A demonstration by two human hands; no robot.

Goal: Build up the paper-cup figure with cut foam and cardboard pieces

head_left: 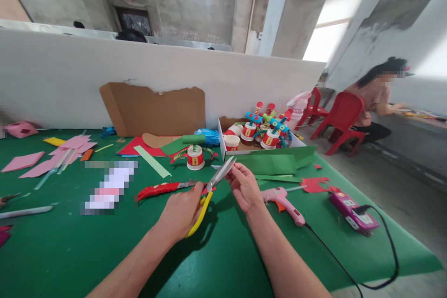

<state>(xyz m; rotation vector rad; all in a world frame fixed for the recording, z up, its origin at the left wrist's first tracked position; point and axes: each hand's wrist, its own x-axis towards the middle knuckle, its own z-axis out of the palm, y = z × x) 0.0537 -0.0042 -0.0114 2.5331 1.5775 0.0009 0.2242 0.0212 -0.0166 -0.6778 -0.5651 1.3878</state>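
My left hand (181, 209) is closed around the yellow handles of a pair of scissors (220, 174), whose blades point up and to the right. Beside the blade tips, my right hand (245, 189) pinches a small red piece (234, 165), probably paper, mostly hidden by the fingers. A red-handled utility knife (159, 190) lies to the left of the scissors. Just beyond the hands stands a red and white paper cup figure (195, 157) with folded green paper arms. Right of my right hand rests a pink glue gun (284, 205).
An open box (251, 152) holds several finished-looking cup figures. Green paper (272, 164) and a red paper scrap (315, 185) lie near it. A purple power box (352, 212) with a black cord sits right. Pink papers (75, 149) lie left. A person (375, 91) sits far right.
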